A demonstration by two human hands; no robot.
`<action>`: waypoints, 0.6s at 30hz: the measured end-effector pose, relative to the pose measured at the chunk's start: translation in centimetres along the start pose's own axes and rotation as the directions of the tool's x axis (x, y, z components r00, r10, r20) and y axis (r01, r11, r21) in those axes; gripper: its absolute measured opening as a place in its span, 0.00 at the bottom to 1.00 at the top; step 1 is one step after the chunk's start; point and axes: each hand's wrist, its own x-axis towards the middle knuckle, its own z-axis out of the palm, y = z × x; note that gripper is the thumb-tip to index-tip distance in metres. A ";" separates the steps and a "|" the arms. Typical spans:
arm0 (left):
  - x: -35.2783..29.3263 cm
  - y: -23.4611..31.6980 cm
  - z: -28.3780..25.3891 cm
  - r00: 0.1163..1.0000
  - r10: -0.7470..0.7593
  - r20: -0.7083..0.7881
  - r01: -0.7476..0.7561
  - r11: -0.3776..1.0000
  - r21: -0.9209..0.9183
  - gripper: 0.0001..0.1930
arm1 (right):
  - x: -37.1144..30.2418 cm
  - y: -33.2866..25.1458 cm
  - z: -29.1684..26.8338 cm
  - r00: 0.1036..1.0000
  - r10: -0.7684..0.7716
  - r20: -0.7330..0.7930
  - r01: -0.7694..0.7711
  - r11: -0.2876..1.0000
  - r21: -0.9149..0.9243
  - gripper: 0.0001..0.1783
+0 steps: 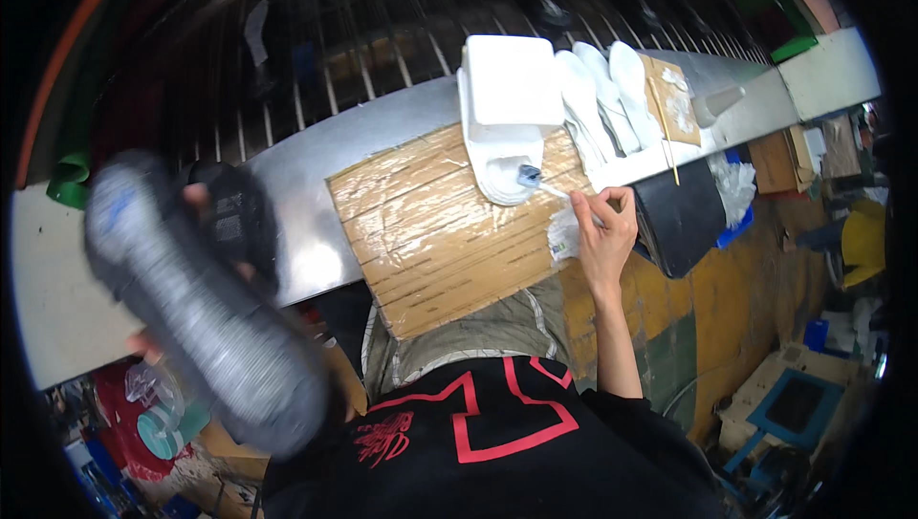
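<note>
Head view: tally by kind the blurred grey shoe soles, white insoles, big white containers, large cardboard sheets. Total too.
Grey shoe sole: 1
White insoles: 3
Big white container: 1
Large cardboard sheet: 1
Total: 6

Over my feed I count two hands [609, 229], one grey-soled shoe [206, 294], three white insoles [628, 82], one white container [513, 84].
</note>
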 end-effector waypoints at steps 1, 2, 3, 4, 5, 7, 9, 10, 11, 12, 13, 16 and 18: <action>-0.8 -0.7 -0.5 0.977 0.037 -0.208 -0.020 0.996 0.088 0.52 | 0.1 0.1 0.4 0.998 0.059 0.015 -0.060 0.997 0.055 0.08; -1.4 -1.3 -1.1 0.964 0.019 -0.264 0.007 0.995 0.098 0.52 | 0.3 0.0 0.5 0.994 0.103 0.043 -0.107 0.988 0.110 0.08; -2.4 -2.2 -1.5 0.914 0.088 -0.397 -0.034 0.989 0.141 0.52 | 1.1 -0.3 0.8 0.971 0.216 0.100 -0.228 0.966 0.126 0.09; -3.1 -3.1 -1.7 0.912 0.044 -0.408 0.024 0.987 0.160 0.52 | 2.0 -0.8 0.5 0.989 0.123 0.077 -0.139 0.953 0.270 0.09; -3.5 -3.4 -1.9 0.911 -0.026 -0.411 0.107 0.978 0.177 0.53 | 2.9 -1.8 0.3 0.977 0.192 0.095 -0.213 0.917 0.339 0.09; -4.1 -4.2 -1.3 0.900 -0.161 -0.406 0.279 0.926 0.252 0.55 | 4.7 -4.2 -1.6 0.986 0.114 0.125 -0.164 0.824 0.542 0.07; -4.3 -4.7 0.0 0.878 -0.191 -0.440 0.311 0.924 0.220 0.58 | 6.0 -7.1 -3.6 0.984 -0.157 0.078 0.096 0.855 0.510 0.10; -4.3 -4.8 0.7 0.880 -0.177 -0.441 0.305 0.922 0.239 0.59 | 6.3 -8.7 -4.0 0.957 -0.279 0.072 0.194 0.809 0.555 0.15; -4.1 -5.0 1.5 0.877 -0.174 -0.449 0.287 0.938 0.196 0.60 | 6.4 -10.2 -4.1 0.932 -0.355 0.079 0.244 0.771 0.589 0.17; -4.0 -5.0 2.1 0.884 -0.212 -0.416 0.305 0.937 0.171 0.60 | 6.4 -11.5 -4.0 0.905 -0.414 0.097 0.273 0.740 0.615 0.18; -3.7 -4.9 2.5 0.886 -0.249 -0.392 0.336 0.926 0.171 0.59 | 6.4 -12.7 -3.7 0.874 -0.467 0.131 0.294 0.724 0.624 0.20; -3.1 -4.8 3.3 0.932 -0.255 -0.256 0.328 0.895 0.302 0.54 | 6.4 -15.3 -1.9 0.852 -0.515 0.097 0.344 0.691 0.636 0.23; -2.9 -4.7 3.6 0.933 -0.305 -0.191 0.355 0.862 0.360 0.52 | 6.5 -16.3 -1.2 0.852 -0.521 0.054 0.371 0.672 0.641 0.25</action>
